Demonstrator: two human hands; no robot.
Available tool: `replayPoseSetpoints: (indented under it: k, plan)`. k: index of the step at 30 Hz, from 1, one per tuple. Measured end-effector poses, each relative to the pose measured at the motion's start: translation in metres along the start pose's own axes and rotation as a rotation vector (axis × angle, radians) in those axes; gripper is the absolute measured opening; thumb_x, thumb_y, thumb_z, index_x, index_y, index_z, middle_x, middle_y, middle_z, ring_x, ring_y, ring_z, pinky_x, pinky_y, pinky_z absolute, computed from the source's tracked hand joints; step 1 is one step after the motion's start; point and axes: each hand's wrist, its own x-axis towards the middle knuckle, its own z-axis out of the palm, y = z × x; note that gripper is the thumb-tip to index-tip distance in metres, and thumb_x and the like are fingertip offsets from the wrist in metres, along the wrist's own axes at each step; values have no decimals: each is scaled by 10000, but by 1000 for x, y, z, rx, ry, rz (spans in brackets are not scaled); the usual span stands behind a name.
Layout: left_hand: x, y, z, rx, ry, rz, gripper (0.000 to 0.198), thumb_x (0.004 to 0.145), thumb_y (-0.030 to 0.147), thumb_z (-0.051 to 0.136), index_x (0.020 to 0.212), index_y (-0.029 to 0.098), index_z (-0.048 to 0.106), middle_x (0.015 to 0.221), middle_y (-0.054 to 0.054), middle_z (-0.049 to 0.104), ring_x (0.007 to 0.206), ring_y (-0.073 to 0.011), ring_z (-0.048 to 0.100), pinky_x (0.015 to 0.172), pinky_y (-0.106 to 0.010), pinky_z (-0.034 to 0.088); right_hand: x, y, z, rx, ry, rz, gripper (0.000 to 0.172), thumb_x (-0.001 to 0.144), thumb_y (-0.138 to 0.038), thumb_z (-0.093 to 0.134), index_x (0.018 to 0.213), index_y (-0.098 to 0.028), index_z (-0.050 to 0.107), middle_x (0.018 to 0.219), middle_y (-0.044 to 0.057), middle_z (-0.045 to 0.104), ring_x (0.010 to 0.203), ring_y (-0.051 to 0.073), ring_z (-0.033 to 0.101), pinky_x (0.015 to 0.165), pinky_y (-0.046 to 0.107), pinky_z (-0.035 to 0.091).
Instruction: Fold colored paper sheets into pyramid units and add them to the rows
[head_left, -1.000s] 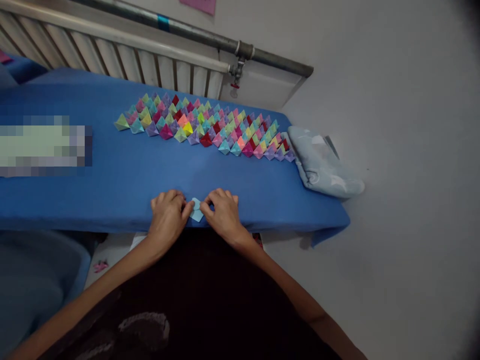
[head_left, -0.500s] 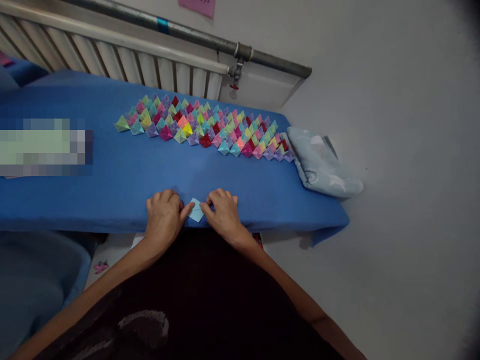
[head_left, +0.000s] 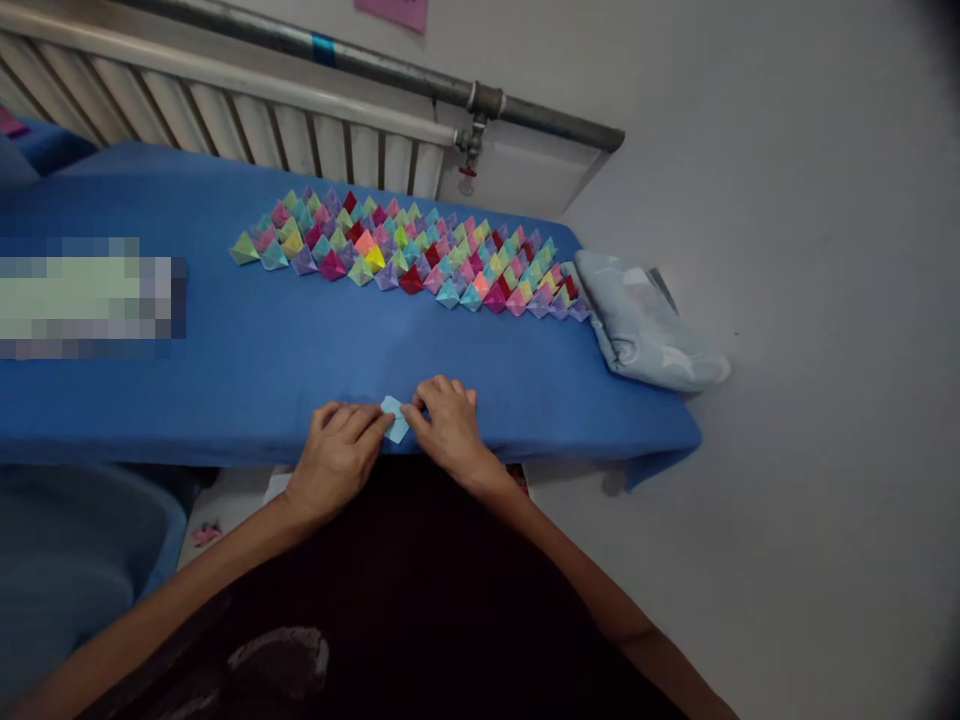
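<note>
A small light-blue piece of folded paper (head_left: 394, 420) lies at the near edge of the blue-covered table (head_left: 247, 370), between my hands. My left hand (head_left: 341, 445) grips the paper's left side, thumb and fingertips together on it. On the right side, my right hand (head_left: 446, 420) pinches the paper with its thumb and a curled finger. Farther back on the table stand rows of folded paper boats (head_left: 409, 255) in many colours, set close together.
A folded grey-blue patterned cloth (head_left: 649, 325) lies at the table's right end. Behind the table are a white radiator (head_left: 225, 120) and a metal pipe with a valve (head_left: 472, 150). A blurred-out item (head_left: 82, 300) rests on the left. Blue fabric (head_left: 75, 570) shows at lower left.
My left hand has turned, and its fingers have come forward beside the thumb onto the paper's left side. My right hand and the paper have hardly moved.
</note>
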Motion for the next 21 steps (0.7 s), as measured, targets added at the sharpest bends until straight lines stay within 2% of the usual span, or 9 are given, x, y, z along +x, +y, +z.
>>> replayPoseSetpoints:
  k: [6, 9, 12, 15, 16, 18, 20, 21]
  plan:
    - [2, -2, -9, -24, -59, 22, 248, 967, 194, 481, 1125, 130, 661, 1040, -100, 725, 906, -233, 627, 928, -446, 361, -1, 6, -3, 99, -21, 21, 196, 909, -319, 617, 754, -202, 589, 902, 3, 619, 890, 177, 512, 774, 322, 253]
    - [15, -9, -11, -61, -146, -9, 236, 982, 244, 466, 985, 184, 694, 932, -57, 718, 815, -211, 604, 883, -439, 353, 0, 9, -5, 129, -25, 34, 163, 885, -308, 648, 767, -205, 603, 909, -2, 614, 897, 177, 511, 787, 325, 253]
    - [39, -20, -9, -76, -333, -6, 279, 965, 256, 480, 772, 195, 671, 770, -28, 667, 754, -194, 572, 806, -402, 347, 3, 11, -10, 153, -76, 66, 128, 861, -274, 667, 771, -206, 608, 908, -2, 607, 911, 180, 511, 796, 327, 256]
    - [67, -28, -7, -89, -589, -11, 245, 915, 234, 511, 734, 183, 668, 782, -44, 664, 805, -218, 582, 757, -381, 350, 8, 11, -15, 182, -143, 86, 89, 838, -217, 667, 774, -205, 606, 893, -7, 597, 921, 181, 516, 799, 326, 258]
    - [76, -29, -7, -91, -627, -14, 233, 894, 225, 525, 716, 179, 670, 783, -54, 662, 819, -231, 588, 749, -379, 356, 9, 11, -17, 185, -160, 86, 81, 833, -206, 664, 776, -206, 607, 891, -8, 595, 922, 181, 517, 798, 327, 259]
    - [92, -30, -8, -89, -691, -16, 184, 849, 213, 558, 717, 179, 682, 816, -70, 665, 856, -252, 600, 751, -375, 376, 11, 11, -18, 168, -178, 81, 67, 832, -199, 653, 781, -208, 609, 895, -5, 593, 924, 185, 515, 790, 327, 259]
    - [105, -29, -10, -59, -770, -17, 108, 797, 202, 601, 805, 183, 706, 920, -91, 679, 933, -280, 606, 776, -380, 401, 12, 10, -18, 138, -188, 75, 65, 834, -200, 642, 778, -210, 611, 902, 3, 595, 929, 193, 513, 779, 330, 259]
    - [111, -28, -11, -44, -816, -20, 131, 769, 197, 624, 865, 188, 713, 983, -99, 683, 974, -292, 606, 792, -384, 411, 11, 11, -18, 133, -191, 73, 67, 834, -199, 641, 776, -211, 609, 905, 5, 598, 932, 195, 514, 779, 331, 261]
